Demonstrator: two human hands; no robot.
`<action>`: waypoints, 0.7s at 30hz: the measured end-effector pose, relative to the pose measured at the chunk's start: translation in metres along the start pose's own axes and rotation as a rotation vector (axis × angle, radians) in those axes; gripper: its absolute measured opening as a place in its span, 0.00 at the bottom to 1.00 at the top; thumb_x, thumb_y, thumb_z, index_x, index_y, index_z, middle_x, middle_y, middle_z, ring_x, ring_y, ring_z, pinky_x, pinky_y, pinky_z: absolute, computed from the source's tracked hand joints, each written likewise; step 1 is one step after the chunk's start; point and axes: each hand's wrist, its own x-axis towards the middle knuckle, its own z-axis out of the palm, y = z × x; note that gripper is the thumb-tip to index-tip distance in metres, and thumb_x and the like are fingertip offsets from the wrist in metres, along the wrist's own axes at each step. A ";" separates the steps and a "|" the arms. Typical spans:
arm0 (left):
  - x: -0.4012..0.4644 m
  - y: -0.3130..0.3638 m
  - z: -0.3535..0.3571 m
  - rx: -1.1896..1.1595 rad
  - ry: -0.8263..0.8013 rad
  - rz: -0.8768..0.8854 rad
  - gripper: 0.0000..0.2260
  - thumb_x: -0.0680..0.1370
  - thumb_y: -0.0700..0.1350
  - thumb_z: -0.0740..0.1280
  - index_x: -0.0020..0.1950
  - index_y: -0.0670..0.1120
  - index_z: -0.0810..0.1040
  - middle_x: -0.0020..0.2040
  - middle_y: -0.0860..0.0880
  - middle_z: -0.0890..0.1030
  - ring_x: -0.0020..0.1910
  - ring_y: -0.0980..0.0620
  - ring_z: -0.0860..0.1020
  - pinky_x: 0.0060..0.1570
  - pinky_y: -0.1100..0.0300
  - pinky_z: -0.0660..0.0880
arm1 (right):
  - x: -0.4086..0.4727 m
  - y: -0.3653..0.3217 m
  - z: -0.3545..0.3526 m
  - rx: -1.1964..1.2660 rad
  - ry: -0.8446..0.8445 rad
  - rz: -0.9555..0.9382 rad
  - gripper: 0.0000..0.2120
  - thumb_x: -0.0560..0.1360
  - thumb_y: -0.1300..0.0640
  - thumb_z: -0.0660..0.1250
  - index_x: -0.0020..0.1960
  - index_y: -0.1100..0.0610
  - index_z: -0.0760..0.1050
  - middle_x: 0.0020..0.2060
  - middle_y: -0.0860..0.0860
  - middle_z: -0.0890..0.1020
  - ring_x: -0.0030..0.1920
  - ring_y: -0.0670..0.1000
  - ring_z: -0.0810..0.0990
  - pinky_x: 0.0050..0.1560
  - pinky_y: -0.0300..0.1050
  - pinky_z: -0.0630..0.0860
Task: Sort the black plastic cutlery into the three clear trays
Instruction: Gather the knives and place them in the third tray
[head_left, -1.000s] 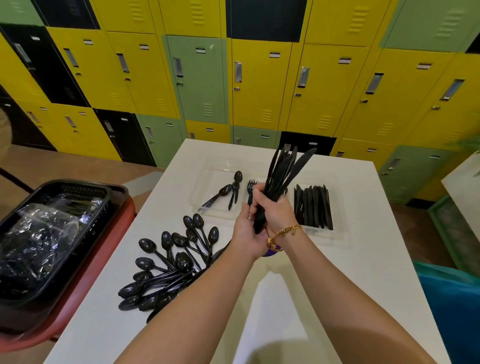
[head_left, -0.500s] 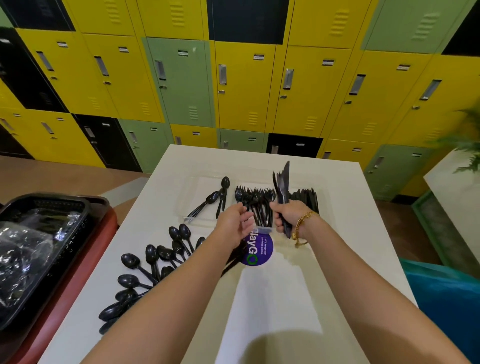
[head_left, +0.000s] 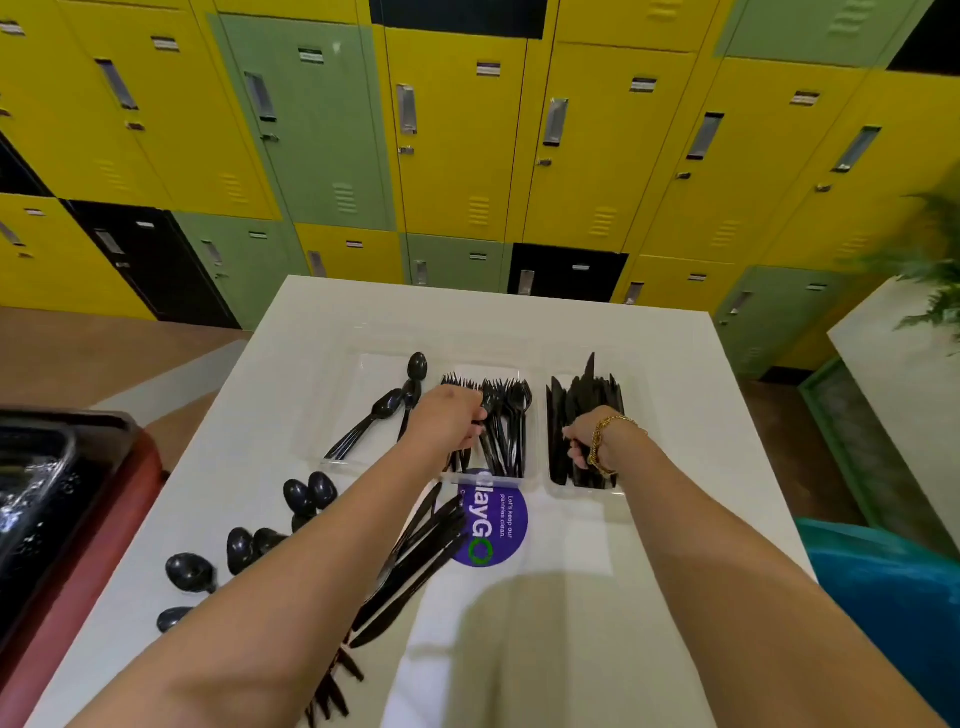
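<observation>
A white surface (head_left: 649, 545) is seen in front of a wall of yellow, green and black lockers (head_left: 467, 156). Three clear trays are set side by side across its far half. In the left tray (head_left: 358, 374) a few spoons (head_left: 387, 405) lie with bowls pointing away and to the right, handles toward the near left. In the middle tray (head_left: 511, 480) the forks (head_left: 506, 415) lie with their long axes running front to back, tines toward the lockers. In the right tray (head_left: 587, 493) the knives (head_left: 576, 410) are packed likewise, tips pointing away.

Loose spoons (head_left: 306, 493) are scattered on the near left of the surface, and a loose bundle of knives (head_left: 415, 561) lies diagonally, partly hidden under the left forearm, beside a purple round sticker (head_left: 501, 525).

The left hand (head_left: 449, 421) is curled around fork handles at the left side of the middle tray. The right hand (head_left: 589, 439), with a gold bracelet (head_left: 602, 441) at the wrist, is curled around knife handles in the right tray.
</observation>
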 end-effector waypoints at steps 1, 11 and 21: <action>0.004 -0.002 0.000 0.010 0.000 0.005 0.08 0.80 0.41 0.58 0.43 0.47 0.73 0.37 0.49 0.75 0.31 0.55 0.71 0.34 0.64 0.71 | 0.004 -0.001 0.004 -0.034 0.001 0.014 0.06 0.80 0.62 0.60 0.45 0.63 0.70 0.31 0.55 0.70 0.28 0.49 0.68 0.21 0.37 0.70; 0.013 -0.015 -0.003 0.044 -0.017 0.039 0.08 0.80 0.41 0.59 0.41 0.49 0.72 0.38 0.50 0.76 0.32 0.55 0.71 0.36 0.64 0.72 | -0.011 -0.002 0.021 -0.699 0.092 -0.136 0.18 0.81 0.54 0.55 0.63 0.64 0.73 0.51 0.59 0.82 0.51 0.55 0.81 0.50 0.44 0.77; -0.006 -0.021 -0.031 0.131 0.049 0.139 0.09 0.80 0.42 0.59 0.41 0.49 0.73 0.43 0.49 0.76 0.38 0.53 0.73 0.38 0.63 0.72 | -0.048 0.000 0.022 -0.714 0.373 -0.587 0.10 0.77 0.61 0.62 0.56 0.62 0.76 0.51 0.58 0.80 0.52 0.57 0.79 0.49 0.45 0.76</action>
